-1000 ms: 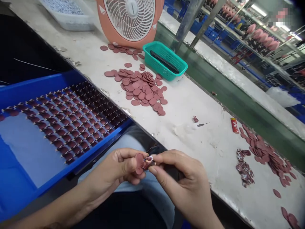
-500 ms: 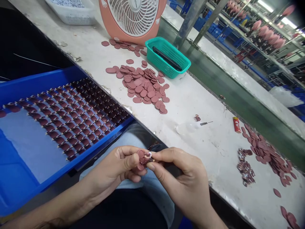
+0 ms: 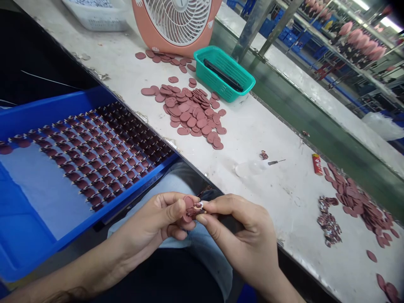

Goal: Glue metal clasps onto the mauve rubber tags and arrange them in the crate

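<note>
1. The left hand (image 3: pixel 158 213) is closed, gripping a flat, brownish-red oval disc (image 3: pixel 188 203) between thumb and fingers.
2. The right hand (image 3: pixel 244 231) pinches a small dark-red and white piece (image 3: pixel 198 207) between thumb and forefinger; this piece touches the disc. Both are held over the lap, just off the near edge of the pale, worn table (image 3: pixel 246 130).
3. A loose heap of similar brownish-red discs (image 3: pixel 189 115) lies between the table's near and far edges. Behind it, toward the far edge, stand a perforated green plastic basket (image 3: pixel 232 96) and an orange fan with a white grille (image 3: pixel 181 21).
4. Farther right, a second heap of discs (image 3: pixel 362 206) lies by the far edge, with a cluster of small shiny dark-red pieces (image 3: pixel 328 223) nearer the near edge.
5. Beside the near edge, at left, a blue plastic tray (image 3: pixel 25 248) holds rows of dark-red pieces (image 3: pixel 104 155) on a pale sheet.
</note>
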Demonstrator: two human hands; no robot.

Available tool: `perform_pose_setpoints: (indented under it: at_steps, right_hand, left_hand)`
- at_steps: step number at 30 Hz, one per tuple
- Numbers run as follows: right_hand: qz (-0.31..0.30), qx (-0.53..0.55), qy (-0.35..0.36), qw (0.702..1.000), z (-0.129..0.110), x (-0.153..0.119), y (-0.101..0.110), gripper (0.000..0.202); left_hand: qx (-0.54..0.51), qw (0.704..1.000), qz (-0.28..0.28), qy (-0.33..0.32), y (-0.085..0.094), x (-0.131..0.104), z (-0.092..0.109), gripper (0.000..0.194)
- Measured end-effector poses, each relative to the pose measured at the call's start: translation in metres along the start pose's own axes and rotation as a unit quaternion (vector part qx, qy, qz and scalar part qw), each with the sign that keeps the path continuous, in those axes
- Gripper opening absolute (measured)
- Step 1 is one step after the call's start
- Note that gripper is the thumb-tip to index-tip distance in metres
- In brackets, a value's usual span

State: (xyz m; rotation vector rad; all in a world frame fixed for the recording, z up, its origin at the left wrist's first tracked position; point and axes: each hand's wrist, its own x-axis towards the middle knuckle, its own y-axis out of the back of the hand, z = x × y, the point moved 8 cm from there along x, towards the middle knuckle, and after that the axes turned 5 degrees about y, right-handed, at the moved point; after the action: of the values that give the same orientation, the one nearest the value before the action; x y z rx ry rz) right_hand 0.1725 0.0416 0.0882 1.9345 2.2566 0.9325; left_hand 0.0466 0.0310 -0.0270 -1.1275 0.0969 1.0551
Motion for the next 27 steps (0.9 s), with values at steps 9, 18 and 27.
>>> perform_pose_setpoints:
  at_steps: [9,18,27]
  right_hand:
    - [-0.005,-0.015,0.037,0.999,-0.008,0.002,-0.001,0.014]
    - [-0.009,0.019,0.075,0.997,-0.02,0.0,-0.001,0.022]
    - [-0.012,0.02,0.074,0.997,-0.023,-0.007,-0.002,0.03]
  left_hand:
    - [-0.016,1.0,0.002,-0.001,-0.002,-0.003,0.001,0.037]
    - [-0.014,0.999,0.014,-0.027,-0.009,-0.012,0.009,0.034]
    - [0.013,0.999,-0.006,-0.029,-0.015,-0.016,0.006,0.039]
